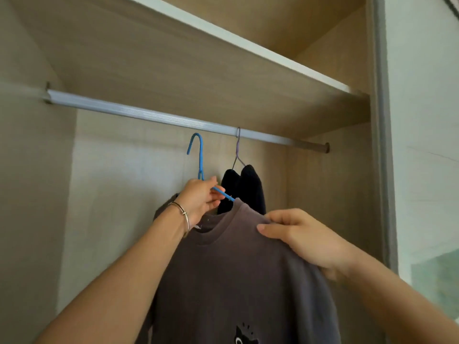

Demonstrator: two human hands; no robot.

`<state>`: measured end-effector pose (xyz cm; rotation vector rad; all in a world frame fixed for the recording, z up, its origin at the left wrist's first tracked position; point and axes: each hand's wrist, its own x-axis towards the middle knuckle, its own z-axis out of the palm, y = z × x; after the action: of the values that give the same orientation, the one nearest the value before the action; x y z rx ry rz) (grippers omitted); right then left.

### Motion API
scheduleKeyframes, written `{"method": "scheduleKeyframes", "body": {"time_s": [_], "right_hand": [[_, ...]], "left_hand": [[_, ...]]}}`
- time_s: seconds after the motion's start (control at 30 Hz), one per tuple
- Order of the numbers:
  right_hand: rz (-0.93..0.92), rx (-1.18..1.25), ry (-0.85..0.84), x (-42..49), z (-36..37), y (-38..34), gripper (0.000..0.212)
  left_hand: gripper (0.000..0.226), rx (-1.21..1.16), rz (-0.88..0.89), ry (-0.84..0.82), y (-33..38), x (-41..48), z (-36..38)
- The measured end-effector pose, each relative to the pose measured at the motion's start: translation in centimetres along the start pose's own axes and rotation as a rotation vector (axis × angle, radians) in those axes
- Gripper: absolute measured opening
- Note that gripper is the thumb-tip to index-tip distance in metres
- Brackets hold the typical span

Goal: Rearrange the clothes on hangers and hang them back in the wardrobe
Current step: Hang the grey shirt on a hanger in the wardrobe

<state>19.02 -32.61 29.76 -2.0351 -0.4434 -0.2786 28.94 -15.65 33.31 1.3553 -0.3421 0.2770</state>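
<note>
A brown-grey T-shirt (pixel 238 281) with a small black print hangs on a blue hanger (pixel 200 157). My left hand (pixel 198 199), with a bracelet on the wrist, grips the hanger at its neck. The blue hook sits just below the silver wardrobe rail (pixel 154 117), not over it. My right hand (pixel 305 239) pinches the shirt's right shoulder. To the right, behind the shirt, a dark navy garment (pixel 244 189) hangs from the rail on a thin grey hanger (pixel 238 150).
A wooden shelf (pixel 248 45) runs just above the rail. Beige wardrobe walls close in on the left and back. The wardrobe's right side panel and a sliding door frame (pixel 382 145) stand at the right.
</note>
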Motion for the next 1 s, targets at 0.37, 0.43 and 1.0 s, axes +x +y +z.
{"method": "scheduleKeyframes", "body": {"time_s": [0.37, 0.43, 1.0], "right_hand": [[-0.214, 0.365, 0.162, 11.4, 7.7, -7.9, 0.029], [-0.243, 0.363, 0.158, 12.6, 9.3, -9.5, 0.016], [-0.317, 0.371, -0.268, 15.1, 18.7, -12.4, 0.015]], "left_hand": [[0.023, 0.302, 0.197, 0.149, 8.1, 4.7, -6.6], [0.023, 0.293, 0.218, 0.199, 9.0, 5.5, -8.3], [0.03, 0.417, 0.083, 0.405, 9.5, 5.1, -18.9]]}}
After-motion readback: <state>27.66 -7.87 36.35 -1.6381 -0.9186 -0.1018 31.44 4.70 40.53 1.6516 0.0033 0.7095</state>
